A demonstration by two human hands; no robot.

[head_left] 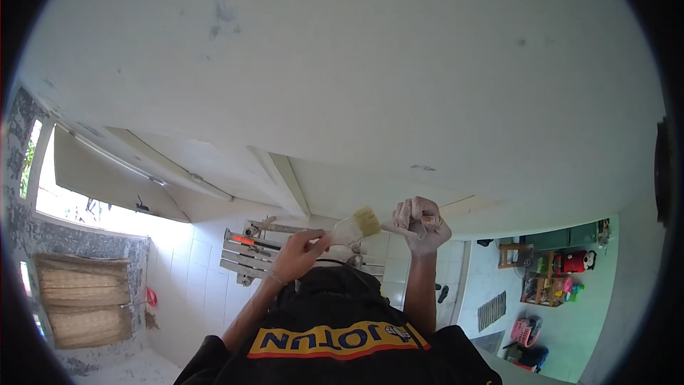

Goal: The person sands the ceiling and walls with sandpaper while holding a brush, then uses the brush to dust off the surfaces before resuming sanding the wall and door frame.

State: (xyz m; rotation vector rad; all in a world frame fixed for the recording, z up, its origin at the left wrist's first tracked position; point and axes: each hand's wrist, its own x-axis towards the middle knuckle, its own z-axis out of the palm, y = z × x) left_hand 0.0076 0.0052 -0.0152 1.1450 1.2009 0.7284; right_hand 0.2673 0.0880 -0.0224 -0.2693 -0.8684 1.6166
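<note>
A paintbrush [345, 232] with pale yellow bristles is held in my left hand [299, 255], its bristles pointing right and up. My right hand [422, 227], coated in whitish dust or paint, is closed with its fingers curled. A thin greyish piece shows between it and the bristles, too small to make out. Both hands are raised in front of the black shirt [335, 356] with a yellow and blue lettered band. The bristle tip is close to my right hand.
A large whitish painted surface [342, 85] spans the upper view. Below stands a slatted, paint-marked platform [246, 257]. A window [92, 199] and brown curtains [84, 299] are at left. At right are wooden shelves [545, 291], a pink basket [524, 331] and a striped mat [491, 311].
</note>
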